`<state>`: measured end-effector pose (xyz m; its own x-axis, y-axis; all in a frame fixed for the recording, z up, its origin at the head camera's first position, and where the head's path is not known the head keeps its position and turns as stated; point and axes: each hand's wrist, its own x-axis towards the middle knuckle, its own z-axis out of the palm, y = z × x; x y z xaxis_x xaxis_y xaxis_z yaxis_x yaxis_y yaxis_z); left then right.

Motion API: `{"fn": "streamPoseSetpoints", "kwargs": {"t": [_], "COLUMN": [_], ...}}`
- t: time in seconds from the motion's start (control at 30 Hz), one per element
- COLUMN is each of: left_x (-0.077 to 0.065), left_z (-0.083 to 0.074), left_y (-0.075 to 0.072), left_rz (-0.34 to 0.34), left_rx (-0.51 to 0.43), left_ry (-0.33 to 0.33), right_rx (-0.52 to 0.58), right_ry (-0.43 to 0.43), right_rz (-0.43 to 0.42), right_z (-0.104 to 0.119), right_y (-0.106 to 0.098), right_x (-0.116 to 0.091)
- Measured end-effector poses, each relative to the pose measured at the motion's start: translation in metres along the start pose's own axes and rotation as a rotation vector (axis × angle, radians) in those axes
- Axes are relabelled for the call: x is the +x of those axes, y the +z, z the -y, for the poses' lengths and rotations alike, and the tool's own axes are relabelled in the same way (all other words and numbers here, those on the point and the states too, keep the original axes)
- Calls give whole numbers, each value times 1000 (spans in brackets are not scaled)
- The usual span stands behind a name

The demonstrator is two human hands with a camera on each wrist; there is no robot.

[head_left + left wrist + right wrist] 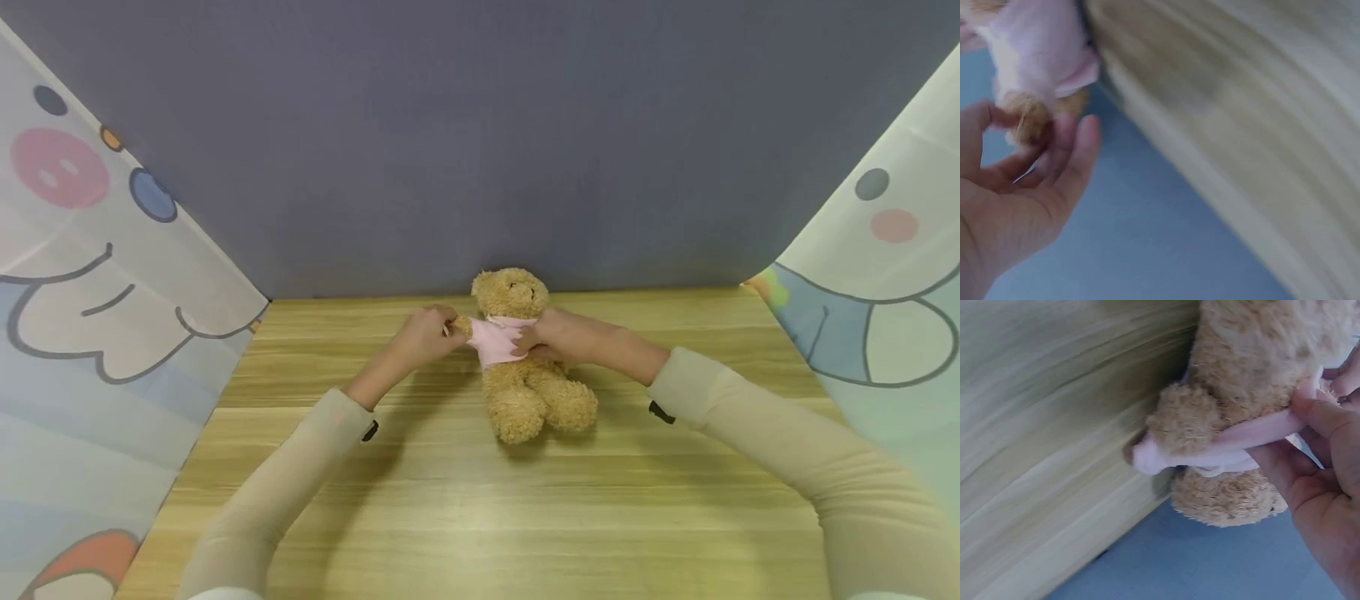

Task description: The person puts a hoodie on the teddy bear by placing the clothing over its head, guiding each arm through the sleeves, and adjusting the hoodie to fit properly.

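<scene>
A light-brown teddy bear (517, 408) in a small pink shirt (493, 343) is on the wooden table, its head close to the grey panel and its legs toward me. My left hand (423, 337) pinches the bear's paw (1030, 119), which pokes out of a pink sleeve. On the bear's other side, my right hand (576, 335) grips the edge of the shirt between thumb and fingers. The right wrist view has the bear upside down, with its other paw (1185, 419) beside the pulled strip of pink cloth (1260, 432).
Behind the bear rises a tall grey panel (487, 150) along the far edge of the wooden table (465, 517). White sheets with cartoon figures flank the table, one on the left (90, 433) and one on the right (907, 267).
</scene>
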<state>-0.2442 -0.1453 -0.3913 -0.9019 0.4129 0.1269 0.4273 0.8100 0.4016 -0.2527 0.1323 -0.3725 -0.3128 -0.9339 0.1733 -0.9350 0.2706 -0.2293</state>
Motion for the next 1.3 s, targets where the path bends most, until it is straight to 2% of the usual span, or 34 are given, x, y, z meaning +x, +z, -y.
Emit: {"fn": "streamPoseSetpoints", "kwargs": {"t": [0.17,0.37,0.57,0.67,0.77,0.97,1.13,1.3], "left_x": [-4,-7,-11,-13,-15,-11,-3,-2], "left_z": [-13,-10,-5,-4,-8,-14,-17,-19], "left_y": [-7,1,5,5,5,10,12,13], "left_rz": [18,-12,-48,-75,-73,-33,-84,-112], "left_rx": [74,186,97,95,114,45,30,111], "left_ry": [41,32,-34,-47,-42,-74,-34,-48], "right_rx": [31,-37,-78,-105,-120,-87,-180,-150], "right_ry": [70,153,229,214,183,299,261,202], "right_rz": [20,66,116,56,-39,-224,-242,-220], "right_z": [4,23,59,63,59,47,39,43], "right_y": [-7,2,1,4,11,28,39,44], "right_x": [7,10,-4,-10,-15,-19,-9,-9]}}
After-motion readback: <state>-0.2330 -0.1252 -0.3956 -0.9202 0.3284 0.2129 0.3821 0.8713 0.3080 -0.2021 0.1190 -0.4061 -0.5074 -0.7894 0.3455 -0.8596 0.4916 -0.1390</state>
